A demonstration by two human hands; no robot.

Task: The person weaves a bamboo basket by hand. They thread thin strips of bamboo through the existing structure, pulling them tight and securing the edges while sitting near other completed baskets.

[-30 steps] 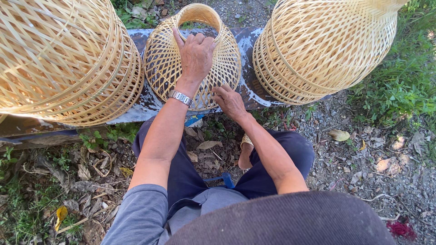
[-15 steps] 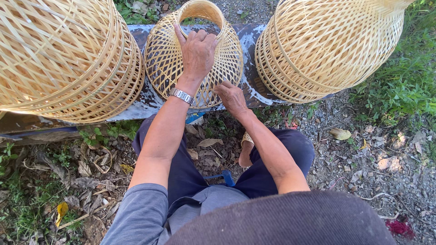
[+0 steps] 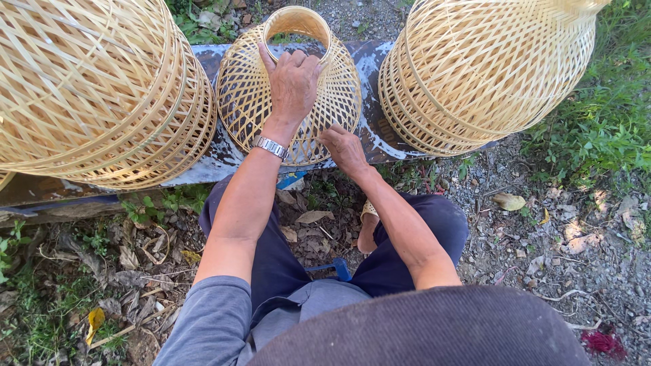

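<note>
A small woven bamboo basket (image 3: 244, 95) with a round open neck stands on a worn plank (image 3: 369, 81) in front of me. My left hand (image 3: 293, 78), with a metal watch on the wrist, lies flat on the basket's side just below the neck. My right hand (image 3: 342, 146) pinches the weave at the basket's lower right rim. Both hands touch the same basket.
A large woven bamboo basket (image 3: 88, 88) sits at the left and another large basket (image 3: 488, 68) at the right, both close beside the small one. Below are my knees, gravel, dry leaves, and grass (image 3: 603, 129) at the right.
My left hand stays pressed on the basket. The right hand has shifted slightly up along the lower rim. The baskets have not moved.
</note>
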